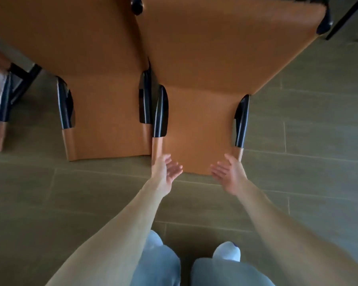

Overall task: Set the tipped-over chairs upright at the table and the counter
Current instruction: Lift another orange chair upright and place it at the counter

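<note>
On the grey-green tiled floor [310,124], seen from the head camera looking down, two brown chairs are standing side by side. The right chair [219,65] is sitting straight ahead of the person, and its smooth, leather-like seat is bending down into a flat backrest that is ending near the hands. The left chair [87,58] is sitting just beside it, touching or nearly touching it, and it is made the same way. Shiny black tube frames [160,112] are running down the sides of each backrest, and brown sleeves are wrapping their lower ends. The left hand [166,169] is reaching to the bottom left corner of the right chair's backrest, with fingers spread and a little bent, holding nothing. The right hand [228,172] is reaching to the bottom right corner, palm turning inward, fingers loose and spread, gripping nothing either. I cannot tell if the hands are touching the chair. Light blue trousers [163,265] and pale socks [227,251] are showing at the bottom. A third chair's leg [0,120] is peeking in at the far left edge.
</note>
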Available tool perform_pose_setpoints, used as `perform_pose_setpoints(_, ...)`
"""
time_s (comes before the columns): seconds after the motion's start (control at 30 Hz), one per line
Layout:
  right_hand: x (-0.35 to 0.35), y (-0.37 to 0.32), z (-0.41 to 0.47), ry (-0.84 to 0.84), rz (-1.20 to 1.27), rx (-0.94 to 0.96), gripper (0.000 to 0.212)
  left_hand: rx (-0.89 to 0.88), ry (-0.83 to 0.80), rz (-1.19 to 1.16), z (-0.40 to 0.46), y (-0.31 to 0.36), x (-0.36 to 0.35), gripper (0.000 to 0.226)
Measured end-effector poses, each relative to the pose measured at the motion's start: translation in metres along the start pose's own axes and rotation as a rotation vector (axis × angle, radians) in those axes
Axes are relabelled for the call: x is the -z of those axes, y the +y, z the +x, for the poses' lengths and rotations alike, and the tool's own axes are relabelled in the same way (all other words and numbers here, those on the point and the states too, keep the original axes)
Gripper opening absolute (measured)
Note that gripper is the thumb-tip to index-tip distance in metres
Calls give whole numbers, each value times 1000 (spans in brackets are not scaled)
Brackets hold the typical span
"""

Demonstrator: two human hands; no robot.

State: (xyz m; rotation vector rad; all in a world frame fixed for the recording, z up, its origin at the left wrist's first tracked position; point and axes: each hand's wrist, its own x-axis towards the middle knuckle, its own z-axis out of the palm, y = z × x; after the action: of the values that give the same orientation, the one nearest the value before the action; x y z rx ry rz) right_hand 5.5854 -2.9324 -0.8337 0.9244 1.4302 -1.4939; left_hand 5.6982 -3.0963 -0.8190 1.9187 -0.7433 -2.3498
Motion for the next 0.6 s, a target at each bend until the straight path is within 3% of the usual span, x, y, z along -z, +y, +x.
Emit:
perform_pose_setpoints(0.17, 17, 78, 134, 52, 266, -103, 69, 102, 52, -107, 137, -73, 2, 38)
perform_pose_setpoints(0.33, 33, 116, 214, 128, 429, -134, 72, 133, 70, -74, 214, -119, -7, 41)
perform_pose_setpoints(0.43, 32, 120, 244, 91, 502, -113, 57, 133, 123, -40, 244, -128, -9, 33)
perform_pose_setpoints(0.6, 26, 117, 245, 41, 515, -96, 35, 152, 119, -204, 258, -126, -10, 50)
